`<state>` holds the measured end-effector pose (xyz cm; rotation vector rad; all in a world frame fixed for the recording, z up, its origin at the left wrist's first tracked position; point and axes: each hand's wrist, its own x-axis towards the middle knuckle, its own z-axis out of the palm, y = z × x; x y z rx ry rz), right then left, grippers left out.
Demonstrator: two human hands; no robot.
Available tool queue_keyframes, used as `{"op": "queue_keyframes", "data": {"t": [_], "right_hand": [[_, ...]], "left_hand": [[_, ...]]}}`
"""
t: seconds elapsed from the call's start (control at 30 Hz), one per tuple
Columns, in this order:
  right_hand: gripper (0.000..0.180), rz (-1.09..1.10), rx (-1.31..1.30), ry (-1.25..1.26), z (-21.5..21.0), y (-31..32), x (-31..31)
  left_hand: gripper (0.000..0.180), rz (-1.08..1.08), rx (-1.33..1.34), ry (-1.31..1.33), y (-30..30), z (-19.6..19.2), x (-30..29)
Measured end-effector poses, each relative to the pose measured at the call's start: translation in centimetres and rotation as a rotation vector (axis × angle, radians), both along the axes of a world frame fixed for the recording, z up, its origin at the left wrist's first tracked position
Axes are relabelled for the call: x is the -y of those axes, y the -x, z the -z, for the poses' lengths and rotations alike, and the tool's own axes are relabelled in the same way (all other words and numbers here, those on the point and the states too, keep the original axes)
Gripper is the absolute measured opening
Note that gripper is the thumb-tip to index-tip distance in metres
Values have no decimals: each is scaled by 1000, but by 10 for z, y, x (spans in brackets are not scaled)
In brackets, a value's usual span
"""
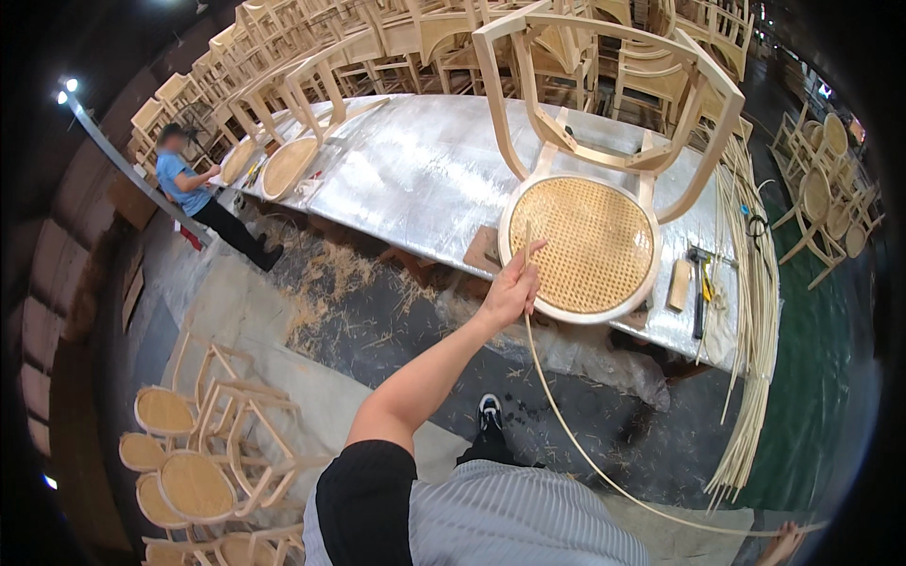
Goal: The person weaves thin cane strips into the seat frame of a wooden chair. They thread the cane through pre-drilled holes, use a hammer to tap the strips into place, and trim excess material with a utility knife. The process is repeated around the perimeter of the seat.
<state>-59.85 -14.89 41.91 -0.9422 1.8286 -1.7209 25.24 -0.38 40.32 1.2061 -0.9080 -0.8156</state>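
Note:
A wooden chair [703, 94] lies tipped back on the table, its round seat of woven cane [590, 241] facing me inside a pale wooden rim. At the left side of that rim, my left hand [514, 288] is closed on a long cane strip [557, 407], whose short end sticks up over the weave. From there the strip curves down and right to my right hand [781, 544] at the lower right edge. The fingers of that hand are curled at the strip, partly cut off by the dark rim of the picture.
A hammer [698, 294], a wooden block [679, 285] and scissors [756, 224] lie right of the seat, beside a bundle of cane strips [750, 358]. Another person [184, 174] stands at the table's left end near round seats. Stacked chairs [212, 453] stand lower left; shavings litter the floor [453, 377].

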Motion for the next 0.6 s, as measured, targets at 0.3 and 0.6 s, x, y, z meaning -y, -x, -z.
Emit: {"op": "queue_keyframes", "data": {"t": [0.3,0.6], "right_hand": [[23,-664,185,-202,42,-344,63],[12,-909,572,-214,34,-567,33]], "left_hand": [[57,-727,155,-414,-210,-7,-61],[62,-1332,114,-1004,-259,51,-175]]}}
